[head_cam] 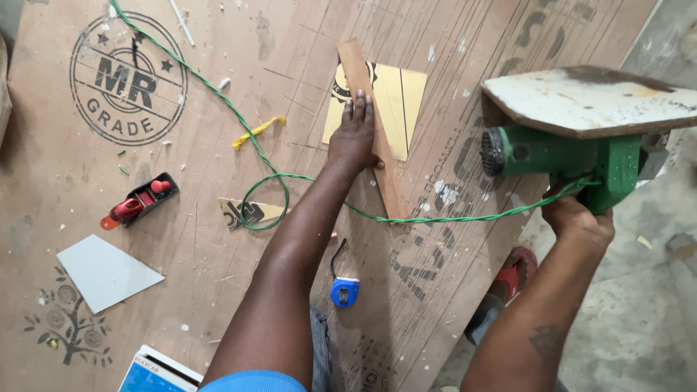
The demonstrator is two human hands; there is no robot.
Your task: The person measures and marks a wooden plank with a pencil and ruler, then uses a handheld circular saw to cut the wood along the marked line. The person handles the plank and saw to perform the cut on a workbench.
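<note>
Head view. The left hand (353,138) lies flat, fingers extended, grip released, pressing on a narrow wood strip (374,138) at upper centre of the frame. The strip runs diagonally across a yellow laminate piece (403,101) and rests on a large plywood sheet (218,131) that fills most of the frame.

The right hand (577,218) at right of the frame has its grip clenched on the handle of a green power saw (559,152). The saw is raised clear of the sheet, with its flat base plate (588,98) uppermost.

A green cord (435,218) runs from the saw across the strip's lower end, loops at centre, and continues to the upper left.

On the sheet: a red hand plane (138,203) at left, a grey offcut (105,272) at lower left, a blue tape measure (345,290) at lower centre, a yellow scrap (258,131) beside the cord.
</note>
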